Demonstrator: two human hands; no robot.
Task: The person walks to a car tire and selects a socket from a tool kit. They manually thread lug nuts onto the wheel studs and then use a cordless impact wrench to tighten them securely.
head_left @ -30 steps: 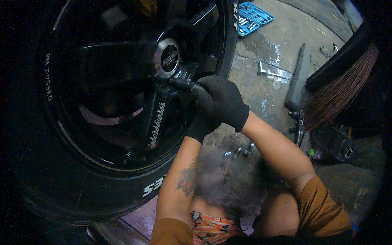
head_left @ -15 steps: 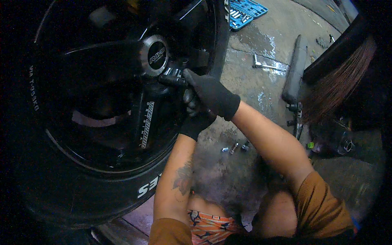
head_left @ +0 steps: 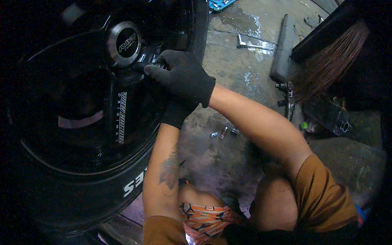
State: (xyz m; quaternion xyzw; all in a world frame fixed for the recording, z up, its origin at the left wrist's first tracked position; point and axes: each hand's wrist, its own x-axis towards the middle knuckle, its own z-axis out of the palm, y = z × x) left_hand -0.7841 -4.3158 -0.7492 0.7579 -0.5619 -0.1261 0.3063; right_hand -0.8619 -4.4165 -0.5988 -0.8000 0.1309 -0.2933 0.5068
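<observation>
Both our gloved hands meet at the hub of the black wheel (head_left: 102, 122) on the left: our right hand (head_left: 183, 77) is clenched around a dark tool (head_left: 149, 65) pressed just below the silver centre cap (head_left: 123, 43), while our left hand (head_left: 175, 112) sits beneath it, its grip hidden from us. Right of our arms, small lug nuts (head_left: 223, 132) lie on the wet concrete floor (head_left: 241, 69), and farther right, far from us, lies a metal wrench (head_left: 251, 44).

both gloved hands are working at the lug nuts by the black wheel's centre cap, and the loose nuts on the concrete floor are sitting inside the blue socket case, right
Not quite. In the head view the loose nuts lie bare on the concrete floor beside the right forearm; the blue socket case is far off, at the top edge. The rest holds.
</observation>
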